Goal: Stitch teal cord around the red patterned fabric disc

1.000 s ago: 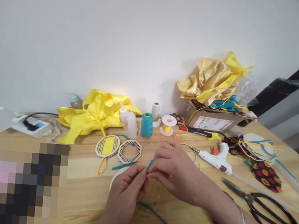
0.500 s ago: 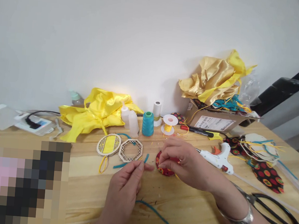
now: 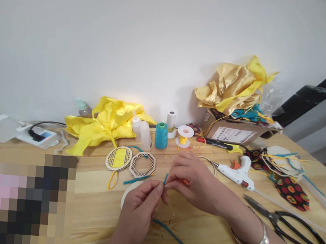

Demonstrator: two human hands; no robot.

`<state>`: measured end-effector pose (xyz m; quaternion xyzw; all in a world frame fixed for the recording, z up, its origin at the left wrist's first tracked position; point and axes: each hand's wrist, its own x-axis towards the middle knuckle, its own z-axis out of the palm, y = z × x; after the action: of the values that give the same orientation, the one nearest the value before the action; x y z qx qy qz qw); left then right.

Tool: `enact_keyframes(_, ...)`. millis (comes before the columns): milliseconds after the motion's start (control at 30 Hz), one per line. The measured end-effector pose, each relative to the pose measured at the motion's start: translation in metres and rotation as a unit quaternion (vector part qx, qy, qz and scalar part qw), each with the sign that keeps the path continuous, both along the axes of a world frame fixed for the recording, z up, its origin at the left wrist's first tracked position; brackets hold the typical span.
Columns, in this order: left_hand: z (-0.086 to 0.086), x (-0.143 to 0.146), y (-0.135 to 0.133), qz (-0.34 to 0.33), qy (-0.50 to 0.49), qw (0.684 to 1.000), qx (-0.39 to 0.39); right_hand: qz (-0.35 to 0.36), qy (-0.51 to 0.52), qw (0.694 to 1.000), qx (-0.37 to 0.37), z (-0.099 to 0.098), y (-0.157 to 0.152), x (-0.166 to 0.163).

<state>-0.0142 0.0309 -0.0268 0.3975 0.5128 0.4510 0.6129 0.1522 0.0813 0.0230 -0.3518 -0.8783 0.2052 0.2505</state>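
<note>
My left hand (image 3: 139,206) is closed in a pinch on a teal cord (image 3: 171,233), whose short end sticks up between my fingertips and whose length trails toward me across the wooden table (image 3: 94,207). My right hand (image 3: 192,179) meets it fingertip to fingertip, closed on a red patterned fabric piece (image 3: 185,182) of which only a sliver shows. A pale round disc (image 3: 127,194) lies partly under my left hand. Just beyond sit an oval wooden frame with yellow fabric (image 3: 118,158) and an octagonal wooden frame (image 3: 142,164).
A white glue gun (image 3: 236,172) and black scissors (image 3: 290,222) lie to the right. Thread spools (image 3: 161,135), small bottles (image 3: 142,131), yellow satin (image 3: 106,123), a cardboard box of gold fabric (image 3: 232,131) and patterned fabric scraps (image 3: 290,186) line the back. A blurred patch covers the lower left.
My right hand has come back left and toward me with the patterned fabric piece, which is now mostly hidden. It meets my left hand at the cord's end again.
</note>
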Motion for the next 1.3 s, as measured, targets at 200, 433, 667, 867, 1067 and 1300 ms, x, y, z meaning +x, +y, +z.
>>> enact_keyframes(200, 0.000, 0.001, 0.001, 0.016, 0.006, 1.000, -0.015, -0.001, 0.024, 1.000, -0.009, -0.003, 0.003, 0.001)
enact_keyframes(433, -0.007, 0.000, 0.000, 0.028, 0.016, 0.999, -0.017, -0.039, 0.075, 0.996, -0.042, -0.002, 0.010, 0.006)
enact_keyframes(667, -0.011, -0.003, 0.000, 0.030, 0.020, 0.999, 0.004, -0.147, 0.127, 0.973, -0.123, -0.007, 0.015, 0.008)
enact_keyframes(867, -0.009, -0.003, 0.000, 0.043, 0.012, 0.999, 0.011, -0.154, 0.140, 0.925, -0.317, -0.013, 0.018, 0.007)
enact_keyframes(1067, -0.012, -0.005, 0.001, 0.061, -0.011, 0.998, 0.007, -0.105, 0.250, 0.807, -0.524, -0.010, 0.015, 0.001)
enact_keyframes(1300, -0.013, -0.005, 0.001, 0.060, -0.011, 0.998, 0.006, -0.163, 0.269, 0.786, -0.532, -0.014, 0.015, -0.003)
